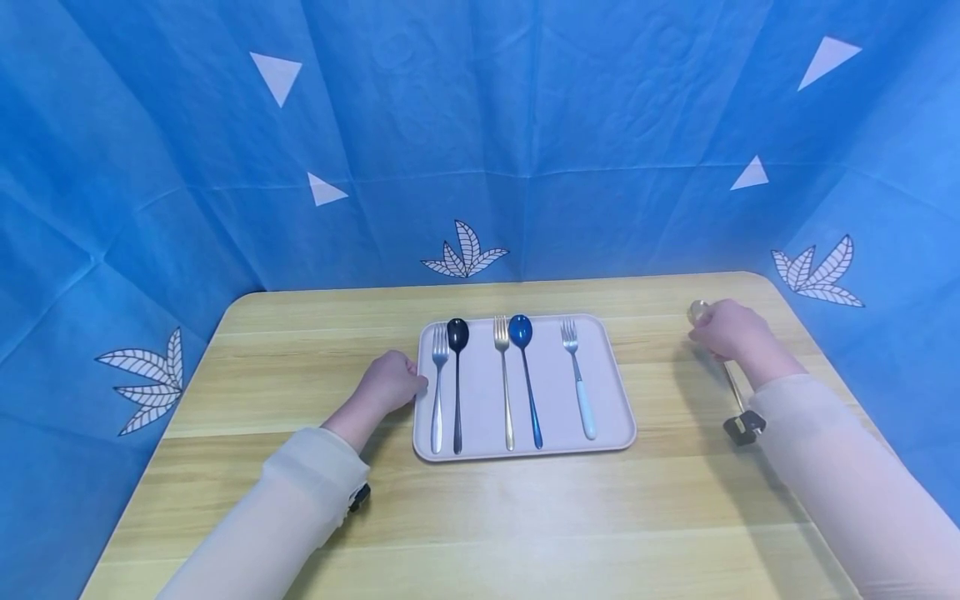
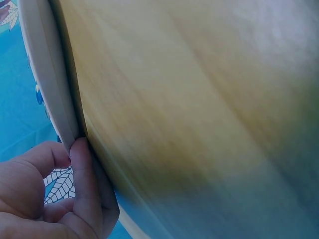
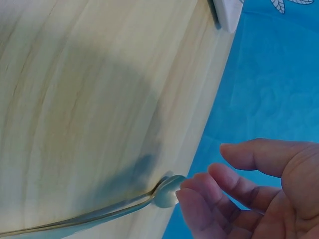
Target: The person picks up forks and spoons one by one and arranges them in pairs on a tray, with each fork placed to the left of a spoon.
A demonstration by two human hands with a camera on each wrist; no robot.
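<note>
My left hand (image 1: 390, 382) pinches the left rim of a pale tray (image 1: 480, 417) between thumb and fingers; the left wrist view shows the tray edge (image 2: 47, 69) in that grip. On the tray lie a silver fork (image 1: 439, 354), a black spoon (image 1: 457, 335), a gold fork (image 1: 502, 335), a blue spoon (image 1: 521, 332) and a fork with a light-blue handle (image 1: 584, 408). At the right, my right hand (image 1: 731, 332) hovers over a gold-toned spoon (image 3: 167, 191) on the table. Its thumb and bent fingers stand apart, with nothing held.
The wooden table (image 1: 495, 533) ends at a blue cloth backdrop (image 1: 615, 100) on the far side and both flanks. White triangles and leaf figures mark the cloth. To the left of the spoon lies bare tabletop, then the tray.
</note>
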